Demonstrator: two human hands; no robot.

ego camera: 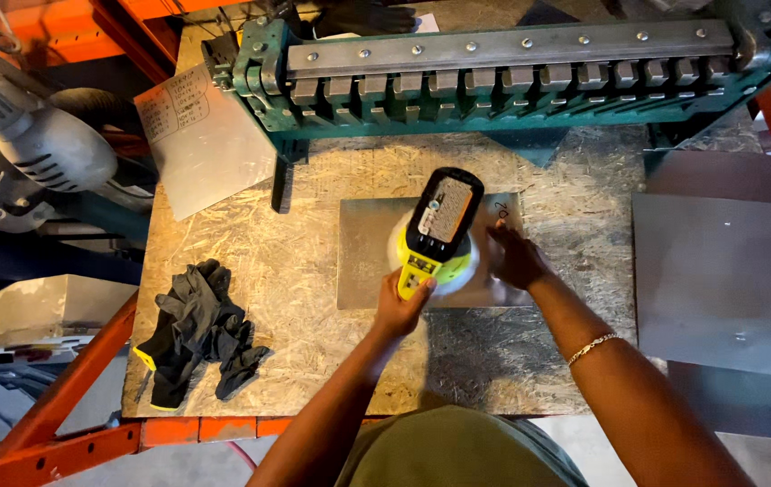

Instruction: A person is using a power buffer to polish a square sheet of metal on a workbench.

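Left hand (401, 309) closed around the rear grip of a yellow-green sander (437, 230), thumb over the tail end. Sander standing on a metal sheet (367, 261), nose pointing toward 12 o'clock, its round pad flat on the metal. Right hand (513, 257) spread open, palm down, fingers pressed on the sheet just at 3 o'clock of the sander, gripping nothing. Thin bracelet (595, 344) on the right wrist.

Sheet lying flat at the middle of a chipboard bench (313, 352), long side running 9 to 3 o'clock, a small dark mark near its upper right corner.

At 12 o'clock of the sheet, a green bending brake (493, 77) across the back of the bench, with a row of grey fingers along its front. At 8 o'clock, a heap of black gloves (196, 329) near the bench's left edge. At 10 o'clock, a grey sheet with pencilled notes (200, 135), tilted, overhanging the corner. At 3 o'clock, well apart, larger grey plates (728, 271) stacked beside the bench. Far off at 10 o'clock, a grey power tool (38, 135) among orange rack beams (69, 388).
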